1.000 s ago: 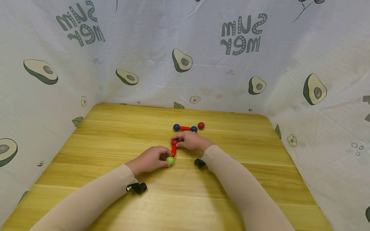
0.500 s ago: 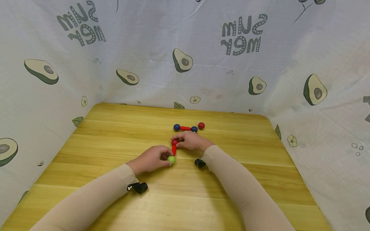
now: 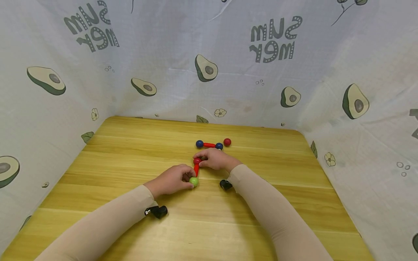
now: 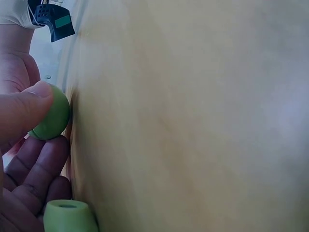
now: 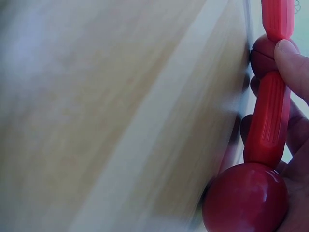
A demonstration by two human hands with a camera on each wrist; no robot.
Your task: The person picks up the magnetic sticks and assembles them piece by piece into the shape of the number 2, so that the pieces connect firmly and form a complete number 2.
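Observation:
My left hand [image 3: 174,178] pinches a green ball [image 3: 193,181] between thumb and fingers, low over the wooden tabletop. In the left wrist view, a green rod with a hole in its end [image 4: 70,217] lies beside the palm. My right hand [image 3: 216,159] pinches a red ball [image 3: 197,161], and a red rod [image 3: 196,169] runs from it toward the green ball, whose edge meets the rod's near end in the head view. Under the right palm, the right wrist view shows a second red rod [image 5: 268,118] and a large-looking red ball [image 5: 246,198] in line with the pinched ball.
Behind the right hand lies a red rod [image 3: 209,145] with a blue ball [image 3: 199,144] and another blue ball [image 3: 219,146] at its ends. A loose red ball [image 3: 227,142] sits beside them. A patterned white cloth [image 3: 209,98] surrounds the wooden table [image 3: 130,145].
My left hand has shifted slightly right and up, bringing the green ball against the near end of the red rod in the head view. The right hand has stayed in place.

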